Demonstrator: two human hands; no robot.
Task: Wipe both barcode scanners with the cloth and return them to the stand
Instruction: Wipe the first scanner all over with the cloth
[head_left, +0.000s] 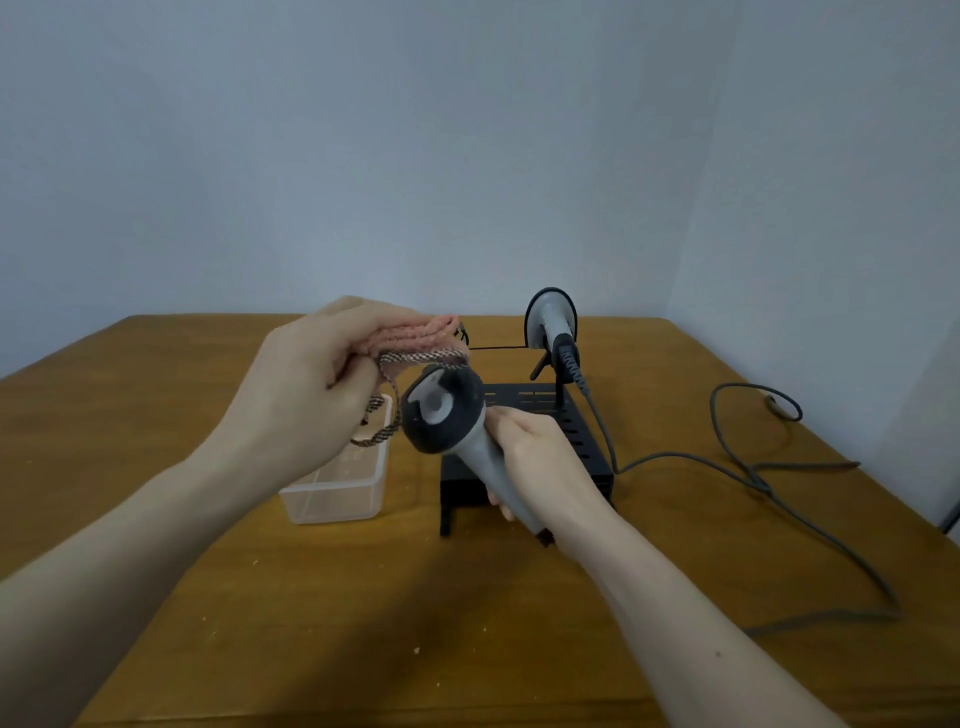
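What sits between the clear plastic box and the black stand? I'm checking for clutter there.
In the head view, only bare wooden table shows between the clear plastic box and the black stand; the held scanner hangs above that gap.

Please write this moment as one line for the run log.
left hand: holds cloth | right hand: grips scanner | cloth on scanner head | second scanner: on stand

Both bare forearms reaching in from the lower edge, left hand (306, 384) raised, fingers curled around a folded cloth (415, 338), right hand (540, 457) lower, wrapped round a scanner handle (488, 467), thumb apparently hidden.
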